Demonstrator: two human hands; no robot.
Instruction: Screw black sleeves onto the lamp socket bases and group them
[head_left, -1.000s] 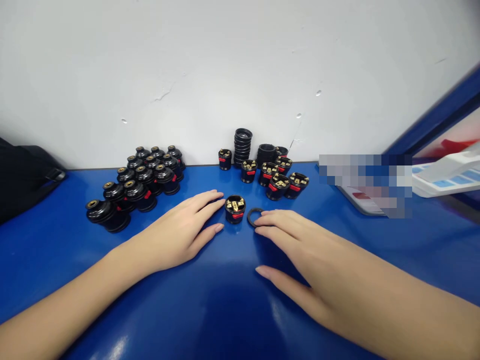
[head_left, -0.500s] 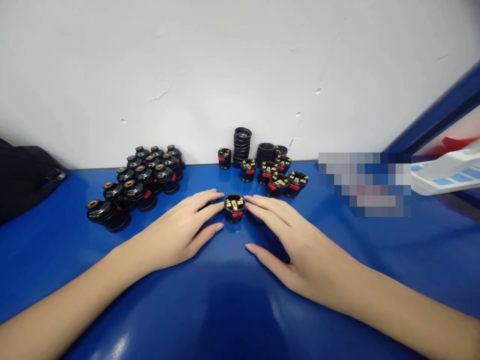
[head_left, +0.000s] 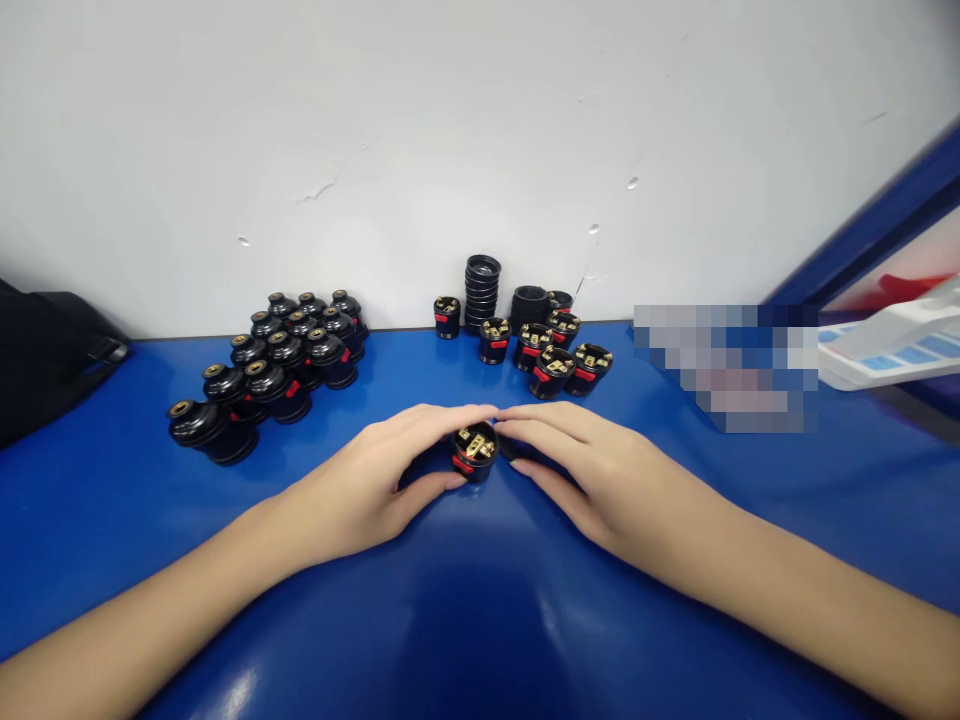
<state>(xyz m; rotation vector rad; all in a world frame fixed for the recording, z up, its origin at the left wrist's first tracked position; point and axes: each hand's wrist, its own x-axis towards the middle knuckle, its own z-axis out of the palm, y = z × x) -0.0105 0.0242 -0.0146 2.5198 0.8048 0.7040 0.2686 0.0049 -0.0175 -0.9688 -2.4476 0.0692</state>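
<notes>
Between my hands a black lamp holder body (head_left: pixel 475 465) stands upright on the blue table, brass contacts showing in its open top and a red tab at its front left. My left hand (head_left: pixel 390 470) is closed around it, thumb at the front and fingers behind. My right hand (head_left: pixel 592 465) curls in from the right, its fingertips close to the body's right rim. A dark ring-like part (head_left: pixel 508 450) lies between its thumb and fingers, mostly hidden.
Several capped black lamp holders (head_left: pixel 274 390) stand in rows at left. Behind my hands are several open lamp holder bodies (head_left: pixel 553 375) and a tall stack of black threaded rings (head_left: pixel 481 295), with a shorter stack (head_left: pixel 529 305) beside it. Black cloth (head_left: pixel 52 360) lies far left; a white-blue tray (head_left: pixel 892 350) stands right.
The lamp holder body has come nearer and turned, its red tab now facing front left. My left hand has closed around it. My right thumb has moved up toward the ring-like part.
</notes>
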